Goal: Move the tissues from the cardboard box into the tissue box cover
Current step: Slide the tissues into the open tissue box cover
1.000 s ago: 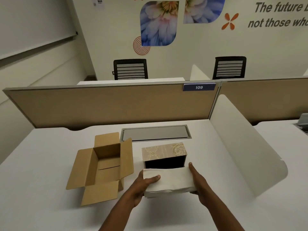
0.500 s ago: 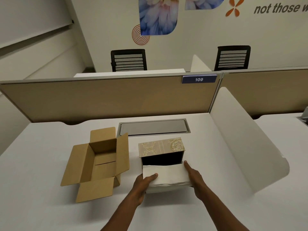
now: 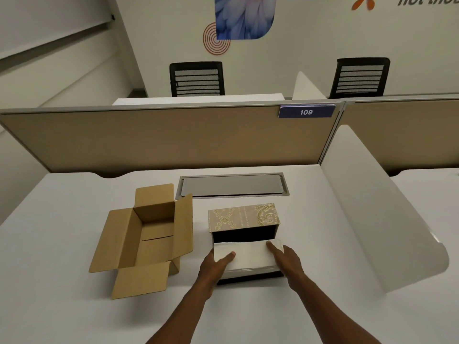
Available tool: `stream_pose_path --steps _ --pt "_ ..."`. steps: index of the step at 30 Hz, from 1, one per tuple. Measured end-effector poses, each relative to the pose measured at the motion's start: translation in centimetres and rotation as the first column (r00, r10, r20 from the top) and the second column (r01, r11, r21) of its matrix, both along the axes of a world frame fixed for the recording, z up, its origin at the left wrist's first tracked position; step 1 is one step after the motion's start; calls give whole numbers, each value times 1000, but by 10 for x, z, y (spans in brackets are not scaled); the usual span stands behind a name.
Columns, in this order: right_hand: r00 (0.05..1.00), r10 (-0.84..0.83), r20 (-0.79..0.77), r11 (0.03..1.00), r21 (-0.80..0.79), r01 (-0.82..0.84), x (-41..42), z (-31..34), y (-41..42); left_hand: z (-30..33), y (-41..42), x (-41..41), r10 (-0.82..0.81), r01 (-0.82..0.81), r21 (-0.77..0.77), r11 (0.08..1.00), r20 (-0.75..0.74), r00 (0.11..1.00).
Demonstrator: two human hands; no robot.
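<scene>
Both my hands, left hand (image 3: pixel 216 265) and right hand (image 3: pixel 285 256), grip the tissue stack (image 3: pixel 246 255), half inside the tissue box cover (image 3: pixel 244 217). Loose top sheets could snag the opening and crumple, I reckon.

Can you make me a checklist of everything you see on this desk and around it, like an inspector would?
Surface: white desk, with a grey hatch set in it.
Job's things: cardboard box open, flaps spread, looks empty; tissue stack partly inside the patterned tissue box cover.
Clutter: nothing seen.
Grippers: left hand and right hand grip the stack's ends.
Cables: nothing seen.
Surroundings: tan partition with sign 109, white divider, two black chairs.
</scene>
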State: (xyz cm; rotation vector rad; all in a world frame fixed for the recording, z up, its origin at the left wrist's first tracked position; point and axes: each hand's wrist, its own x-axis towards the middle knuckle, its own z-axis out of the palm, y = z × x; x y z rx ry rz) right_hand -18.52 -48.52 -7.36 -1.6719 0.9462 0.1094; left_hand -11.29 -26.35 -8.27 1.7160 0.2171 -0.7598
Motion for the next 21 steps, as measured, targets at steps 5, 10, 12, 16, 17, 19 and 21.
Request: stream_pose_path --steps 5,10,12,16,17,19,21 --pt "1000 22 2 995 -100 -22 -2 -1 -1 -4 2 5 110 -109 142 984 -2 994" --pt "999 51 4 990 -131 -50 -1 -2 5 -8 -4 1 29 -31 120 992 25 999" --pt "998 65 -1 989 -132 -65 1 0 5 -8 -5 0 11 -18 128 992 52 999" --pt "994 111 -24 986 -123 -113 0 1 3 -6 -3 2 -19 8 155 988 69 997" --pt "992 123 -32 983 -134 -126 0 0 3 -5 -3 2 -34 22 164 986 75 997" --pt "987 156 -49 970 -181 -162 0 -1 1 -4 -2 1 -57 40 177 983 93 994" --pt "979 191 -70 949 -241 -202 0 -1 -3 -3 -2 0 -71 49 189 981 111 991"
